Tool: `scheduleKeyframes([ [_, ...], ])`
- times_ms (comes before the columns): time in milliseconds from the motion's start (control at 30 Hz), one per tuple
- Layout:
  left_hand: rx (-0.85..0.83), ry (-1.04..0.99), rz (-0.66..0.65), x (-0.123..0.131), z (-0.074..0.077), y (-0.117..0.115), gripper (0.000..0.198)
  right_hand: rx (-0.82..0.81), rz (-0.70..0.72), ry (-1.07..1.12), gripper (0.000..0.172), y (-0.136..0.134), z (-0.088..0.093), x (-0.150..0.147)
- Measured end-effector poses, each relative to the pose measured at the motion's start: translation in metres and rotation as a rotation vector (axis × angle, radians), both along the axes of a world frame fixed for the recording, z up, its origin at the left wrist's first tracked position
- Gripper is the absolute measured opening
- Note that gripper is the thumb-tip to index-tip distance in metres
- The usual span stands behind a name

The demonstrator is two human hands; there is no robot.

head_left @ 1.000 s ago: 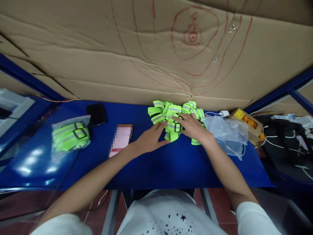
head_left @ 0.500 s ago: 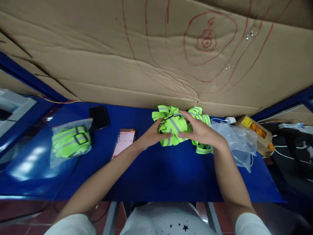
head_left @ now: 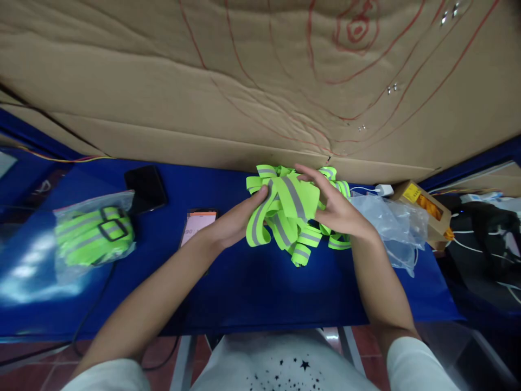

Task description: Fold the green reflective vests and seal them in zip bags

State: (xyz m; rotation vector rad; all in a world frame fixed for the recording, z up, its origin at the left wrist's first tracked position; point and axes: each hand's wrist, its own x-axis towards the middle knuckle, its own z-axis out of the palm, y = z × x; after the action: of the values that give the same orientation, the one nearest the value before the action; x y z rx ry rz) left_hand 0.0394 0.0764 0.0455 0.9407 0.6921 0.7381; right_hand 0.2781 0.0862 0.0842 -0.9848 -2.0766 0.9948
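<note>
A tangled bundle of neon yellow-green reflective straps (head_left: 291, 203) with grey stripes is held between my two hands over the blue table. My left hand (head_left: 240, 217) closes on its left side, the thumb lying over a strap loop. From the right, my right hand (head_left: 334, 203) grips the bundle, its fingers partly behind the straps. Loose strap ends hang below, toward the tabletop. More of the same straps (head_left: 340, 241) lie behind and under my right hand.
A clear zip bag (head_left: 95, 233) of similar straps with a black buckle lies at left, near a black phone (head_left: 145, 188). A lit phone (head_left: 198, 222) sits by my left forearm. At right are empty plastic bags (head_left: 385, 222), a white charger (head_left: 383, 189) and a cardboard box (head_left: 423, 209). A cardboard wall (head_left: 163, 108) stands behind.
The bundle has loosened and spread, with wide strap loops now facing me and ends hanging lower. My left hand has shifted slightly left. The camera view has also moved a little.
</note>
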Motion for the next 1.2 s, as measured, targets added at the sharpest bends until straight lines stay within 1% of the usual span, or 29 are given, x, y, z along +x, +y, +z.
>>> scheduleKeyframes([
  [67, 0.017, 0.028, -0.029, 0.003, 0.008, 0.000, 0.077, -0.094, -0.058, 0.113, 0.043, 0.001, -0.003, -0.003],
  [100, 0.035, 0.046, -0.041, 0.003, 0.010, 0.000, 0.084, -0.115, -0.124, 0.148, 0.033, 0.002, -0.006, -0.005],
  [133, 0.065, 0.062, -0.045, 0.003, 0.012, 0.000, 0.089, -0.122, -0.210, 0.172, 0.030, 0.003, -0.010, -0.007],
  [200, 0.181, 0.086, -0.030, 0.001, 0.013, -0.001, 0.091, -0.143, -0.360, 0.167, 0.036, 0.005, -0.018, -0.010],
  [267, 0.316, 0.126, 0.007, 0.000, 0.012, -0.001, 0.090, -0.212, -0.422, 0.144, 0.043, 0.007, -0.024, -0.014],
  [333, 0.406, 0.175, 0.082, 0.001, 0.008, 0.000, 0.092, -0.274, -0.395, 0.144, 0.045, 0.009, -0.027, -0.015],
  [367, 0.425, 0.193, 0.136, 0.002, 0.006, 0.002, 0.086, -0.278, -0.371, 0.159, 0.043, 0.009, -0.027, -0.015],
  [433, 0.419, 0.201, 0.264, 0.004, 0.003, 0.005, 0.065, -0.282, -0.327, 0.212, 0.039, 0.010, -0.026, -0.014],
  [500, 0.380, 0.181, 0.359, 0.003, 0.002, 0.009, 0.046, -0.332, -0.260, 0.285, 0.044, 0.010, -0.024, -0.011],
  [567, 0.362, 0.158, 0.396, 0.000, 0.003, 0.012, 0.034, -0.391, -0.170, 0.358, 0.054, 0.011, -0.023, -0.009],
  [600, 0.379, 0.148, 0.400, -0.003, 0.003, 0.013, 0.030, -0.395, -0.136, 0.380, 0.057, 0.012, -0.024, -0.008],
  [667, 0.456, 0.153, 0.415, -0.007, 0.003, 0.017, 0.026, -0.335, -0.124, 0.370, 0.061, 0.016, -0.028, -0.008],
  [733, 0.546, 0.221, 0.453, -0.012, -0.001, 0.021, 0.023, -0.230, -0.180, 0.298, 0.066, 0.019, -0.032, -0.006],
  [800, 0.662, 0.384, 0.490, -0.015, -0.007, 0.024, 0.026, -0.104, -0.235, 0.157, 0.068, 0.019, -0.032, 0.000],
  [833, 0.741, 0.496, 0.499, -0.016, -0.009, 0.025, 0.030, -0.038, -0.244, 0.054, 0.063, 0.018, -0.030, 0.005],
  [867, 0.828, 0.616, 0.508, -0.016, -0.010, 0.023, 0.034, 0.022, -0.230, -0.067, 0.054, 0.016, -0.026, 0.009],
  [933, 0.988, 0.847, 0.554, -0.013, -0.007, 0.016, 0.039, 0.090, -0.131, -0.316, 0.034, 0.009, -0.018, 0.017],
  [967, 1.043, 0.941, 0.566, -0.010, -0.003, 0.010, 0.037, 0.092, -0.053, -0.416, 0.027, 0.005, -0.014, 0.019],
  [1000, 1.078, 1.010, 0.544, -0.006, 0.001, 0.003, 0.032, 0.073, 0.036, -0.491, 0.024, 0.001, -0.012, 0.020],
  [1033, 1.098, 1.050, 0.465, -0.002, 0.004, -0.004, 0.024, 0.042, 0.121, -0.543, 0.026, -0.003, -0.013, 0.018],
  [1067, 1.107, 1.057, 0.321, 0.001, 0.005, -0.010, 0.019, 0.011, 0.189, -0.579, 0.031, -0.006, -0.016, 0.015],
  [1100, 1.112, 1.030, 0.134, 0.005, 0.004, -0.015, 0.016, -0.009, 0.232, -0.613, 0.037, -0.009, -0.021, 0.012],
  [1133, 1.117, 0.980, -0.059, 0.007, 0.000, -0.018, 0.017, -0.019, 0.250, -0.650, 0.045, -0.012, -0.029, 0.008],
  [1167, 1.123, 0.926, -0.221, 0.009, -0.007, -0.018, 0.021, -0.014, 0.244, -0.686, 0.051, -0.014, -0.037, 0.005],
  [1200, 1.132, 0.880, -0.335, 0.010, -0.016, -0.017, 0.027, 0.006, 0.223, -0.719, 0.056, -0.018, -0.045, 0.004],
])
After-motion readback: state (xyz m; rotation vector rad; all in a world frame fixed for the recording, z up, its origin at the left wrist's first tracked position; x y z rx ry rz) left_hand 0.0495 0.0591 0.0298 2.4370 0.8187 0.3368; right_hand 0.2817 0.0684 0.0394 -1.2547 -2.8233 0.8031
